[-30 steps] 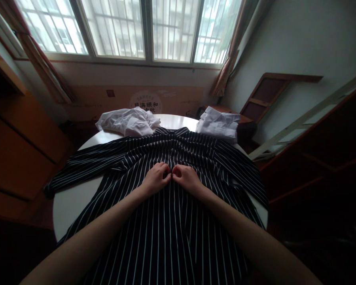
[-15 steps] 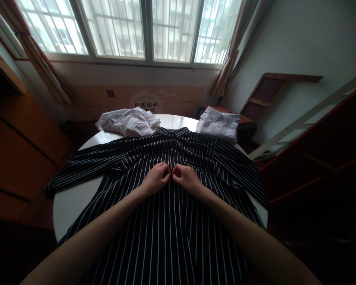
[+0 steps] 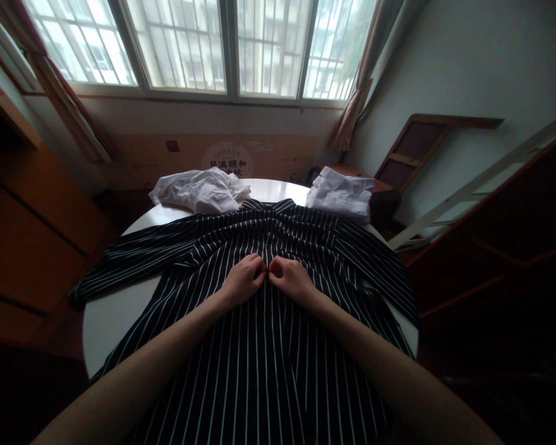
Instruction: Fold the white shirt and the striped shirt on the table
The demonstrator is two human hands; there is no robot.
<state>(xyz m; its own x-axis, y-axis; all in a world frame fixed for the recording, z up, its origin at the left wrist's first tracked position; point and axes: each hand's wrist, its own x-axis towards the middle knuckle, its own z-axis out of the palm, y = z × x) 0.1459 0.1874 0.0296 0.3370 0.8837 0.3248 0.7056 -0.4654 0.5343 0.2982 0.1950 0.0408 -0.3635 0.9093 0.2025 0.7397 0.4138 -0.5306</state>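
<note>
A black shirt with thin white stripes (image 3: 259,364) lies spread over a round white table (image 3: 106,315), its collar at the far side and its sleeves out to both sides. My left hand (image 3: 243,279) and my right hand (image 3: 293,278) sit side by side on the shirt's front at the middle. Both have curled fingers pinching the fabric along the centre line, fingertips almost touching each other. What lies between the fingertips is too small to make out.
A crumpled white garment (image 3: 199,190) lies at the table's far left and a folded white garment (image 3: 341,194) at the far right. Wooden cabinets (image 3: 32,235) stand to the left, a dark wooden frame (image 3: 491,247) to the right, a barred window (image 3: 199,43) ahead.
</note>
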